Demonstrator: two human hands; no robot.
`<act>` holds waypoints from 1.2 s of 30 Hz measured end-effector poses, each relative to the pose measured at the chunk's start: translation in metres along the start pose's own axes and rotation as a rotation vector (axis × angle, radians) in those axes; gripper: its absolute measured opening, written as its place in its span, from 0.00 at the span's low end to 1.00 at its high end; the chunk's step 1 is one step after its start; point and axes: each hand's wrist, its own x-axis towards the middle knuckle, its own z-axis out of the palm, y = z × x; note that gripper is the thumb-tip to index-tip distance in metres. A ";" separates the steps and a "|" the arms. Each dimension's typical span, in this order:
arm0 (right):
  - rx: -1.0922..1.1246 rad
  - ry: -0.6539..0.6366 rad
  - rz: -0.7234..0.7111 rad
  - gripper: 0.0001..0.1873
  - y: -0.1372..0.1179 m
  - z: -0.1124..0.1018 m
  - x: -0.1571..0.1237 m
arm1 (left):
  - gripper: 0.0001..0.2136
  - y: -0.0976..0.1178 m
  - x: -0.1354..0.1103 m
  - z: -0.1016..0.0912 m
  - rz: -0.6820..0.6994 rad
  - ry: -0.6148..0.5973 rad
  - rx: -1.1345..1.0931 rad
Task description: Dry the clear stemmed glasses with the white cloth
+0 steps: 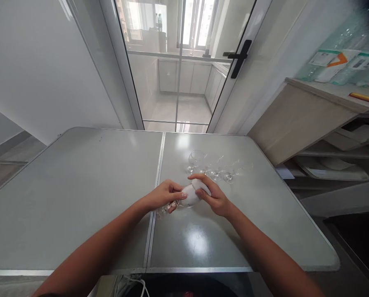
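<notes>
Over the middle of the table my left hand (pixel 165 195) is closed round the stem of a clear stemmed glass (pixel 163 211), whose foot sticks out below the fingers. The glass's bowl points toward my right hand. A white, soft-looking cloth (pixel 189 194) shows at the bowl; whether it is all inside or partly around it I cannot tell. My right hand (pixel 214 196) is closed on the cloth at the bowl's mouth, its thumb in front and its index finger stretched over the top. Just beyond my hands, several clear stemmed glasses (pixel 216 175) are grouped on the table.
The grey table (pixel 94 173) has a metal seam down its middle. Behind it stands a glass door with a black handle (pixel 240 57). At the right is a wooden shelf (pixel 317 111) with clear plastic bottles (pixel 339 66) on top. White cables (pixel 141 284) hang at the near edge.
</notes>
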 end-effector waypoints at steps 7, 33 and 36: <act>-0.167 -0.140 -0.241 0.18 0.017 -0.002 -0.002 | 0.20 -0.006 0.000 -0.004 0.135 0.116 0.264; -0.154 0.246 -0.008 0.17 0.017 0.029 0.005 | 0.24 -0.018 -0.004 -0.009 0.520 0.520 0.887; 0.002 0.305 0.110 0.19 0.012 0.033 0.009 | 0.22 -0.019 -0.003 -0.006 0.591 0.553 1.056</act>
